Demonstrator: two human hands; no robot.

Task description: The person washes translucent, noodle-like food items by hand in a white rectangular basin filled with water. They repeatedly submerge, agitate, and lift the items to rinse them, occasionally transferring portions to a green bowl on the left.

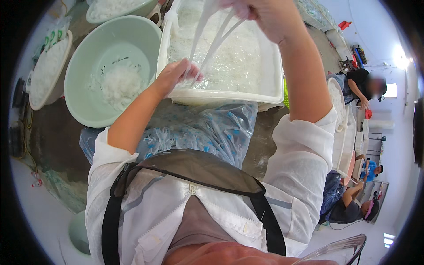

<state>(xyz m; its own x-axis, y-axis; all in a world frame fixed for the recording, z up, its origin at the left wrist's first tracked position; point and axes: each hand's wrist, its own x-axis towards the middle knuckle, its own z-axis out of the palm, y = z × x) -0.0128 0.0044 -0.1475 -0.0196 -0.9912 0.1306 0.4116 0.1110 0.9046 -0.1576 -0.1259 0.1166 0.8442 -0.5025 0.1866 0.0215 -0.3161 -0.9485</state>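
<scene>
Long, wet, translucent white strips (pixel 212 46) hang stretched between my two hands, above a white rectangular plastic tub (pixel 228 95). My right hand (pixel 261 16), raised at the top edge and blurred, grips their upper part; the uppermost end runs out of view. Lower down, at the tub's near left corner, my left hand (pixel 180 75) has its fingers curled around the strips. Clear, rippled liquid (pixel 225 59) fills much of the tub. Left of it stands a pale green round basin (pixel 86 73), with a wet white stringy heap (pixel 122 84) on its bottom.
More basins of white material (pixel 114 8) stand at the far left, one a tilted-looking basin (pixel 49 76). A clear plastic apron (pixel 198 132) covers my lap. Several people work at the right, one person (pixel 357 82) beside a white basin (pixel 336 99). A wet-looking dark floor (pixel 56 139) shows at left.
</scene>
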